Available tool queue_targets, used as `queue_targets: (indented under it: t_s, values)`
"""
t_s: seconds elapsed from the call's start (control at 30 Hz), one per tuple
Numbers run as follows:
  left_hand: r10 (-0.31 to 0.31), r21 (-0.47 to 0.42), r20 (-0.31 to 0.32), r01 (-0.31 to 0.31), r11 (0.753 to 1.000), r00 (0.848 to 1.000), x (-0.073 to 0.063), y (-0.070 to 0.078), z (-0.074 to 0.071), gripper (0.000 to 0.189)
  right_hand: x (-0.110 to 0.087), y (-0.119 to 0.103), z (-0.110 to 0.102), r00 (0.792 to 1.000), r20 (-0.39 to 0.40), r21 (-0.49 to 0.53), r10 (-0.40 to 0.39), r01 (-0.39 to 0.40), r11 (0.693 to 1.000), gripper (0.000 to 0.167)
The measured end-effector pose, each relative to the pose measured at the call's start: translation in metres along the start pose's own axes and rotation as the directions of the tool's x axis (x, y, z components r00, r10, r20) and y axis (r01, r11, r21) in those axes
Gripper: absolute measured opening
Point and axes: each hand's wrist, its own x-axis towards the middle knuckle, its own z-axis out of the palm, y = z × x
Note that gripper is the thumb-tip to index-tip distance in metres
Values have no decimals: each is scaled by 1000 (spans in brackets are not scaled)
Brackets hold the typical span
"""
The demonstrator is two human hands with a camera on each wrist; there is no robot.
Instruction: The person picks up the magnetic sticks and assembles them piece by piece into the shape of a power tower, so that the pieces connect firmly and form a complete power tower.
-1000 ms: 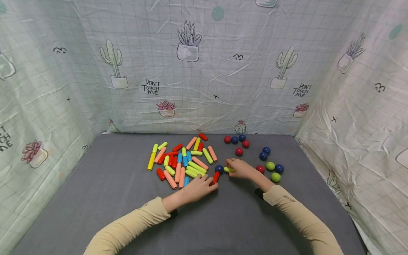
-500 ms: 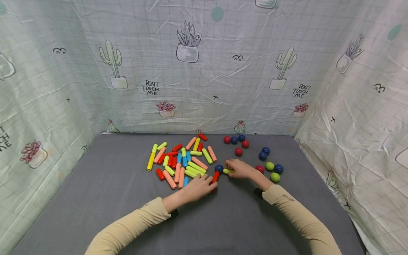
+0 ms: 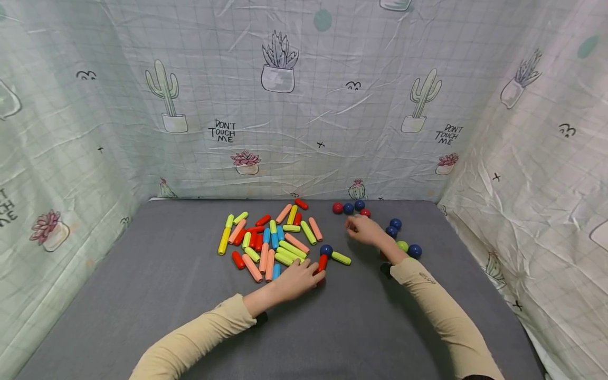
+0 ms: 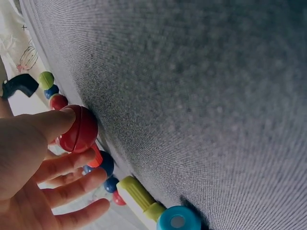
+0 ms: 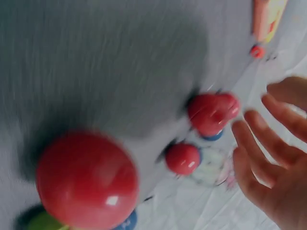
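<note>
In the left wrist view my left hand (image 4: 36,167) pinches a red ball (image 4: 85,132) with a groove, between thumb and forefinger. From it a short red rod (image 3: 322,262) leads to a blue ball (image 3: 326,250) in the head view. A yellow-green rod (image 3: 341,258) lies with one end at that blue ball. My right hand (image 3: 364,230) is above the table with loose fingers and holds nothing. In the right wrist view its fingers are near several red balls (image 5: 183,158), and a larger-looking red ball (image 5: 87,179) appears close to the camera.
Left of the hands lies a spread of rods, among them pink rods (image 3: 253,267), red, blue, yellow and yellow-green ones. Blue balls (image 3: 396,224) and a green ball (image 3: 402,246) lie around the right forearm. A patterned cloth (image 3: 294,132) rises behind the grey table (image 3: 190,295).
My right hand has let go of the yellow-green rod, leaving it beside the blue ball, and has moved away and slightly right toward the red balls. My left hand stays nearly still.
</note>
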Motion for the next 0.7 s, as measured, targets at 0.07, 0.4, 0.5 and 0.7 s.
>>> queue_targets:
  t_s: [0.07, 0.4, 0.5, 0.7]
  values:
    - [4, -15, -5, -4, 1000, 1000, 0, 0, 1, 29, 3, 7, -2, 997, -60, -94, 55, -60, 994, 17]
    - [2, -80, 33, 1, 997, 999, -3, 0, -1, 27, 12, 30, 4, 996, -27, -240, 82, -86, 967, 31]
    - [2, -91, 35, 1, 996, 999, -3, -1, -1, 28, 13, 33, 8, 998, 19, -255, 58, -52, 966, 34]
    - [-3, -122, 42, 8, 993, 999, -3, -3, -1, 32, 7, 27, 11, 999, 45, -228, 19, -8, 974, 34]
